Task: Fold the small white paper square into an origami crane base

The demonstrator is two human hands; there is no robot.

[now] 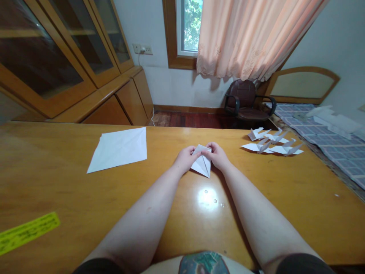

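- At the middle of the desk [71, 205], I see my left hand [186, 158] and right hand [218, 155] meet over a small folded paper [203, 164]. Its pointed tip faces the near edge.
- The fingers of both hands are pinched together on the paper's far edge, left and right of its centre. The thumbs look tucked against the fold.
- By my reading the piece is partway through. It is already a compact, kite-like shape with several layers, but it does not yet have the wings and necks of the finished paper figures [270, 144] grouped far right on the desk.
- A flat creased sheet [119, 149] lies far left, well apart from the hands and unfolded beyond its crease lines.
- A yellow strip [27, 232] lies at the near left edge, its print too small to read.
- Hard to make out: the fingertips hide the crease being worked, and I cannot count the finished figures exactly because they overlap.
- Beyond the desk are a chair [245, 101] and a bed [336, 148], the bed cut off at the right.
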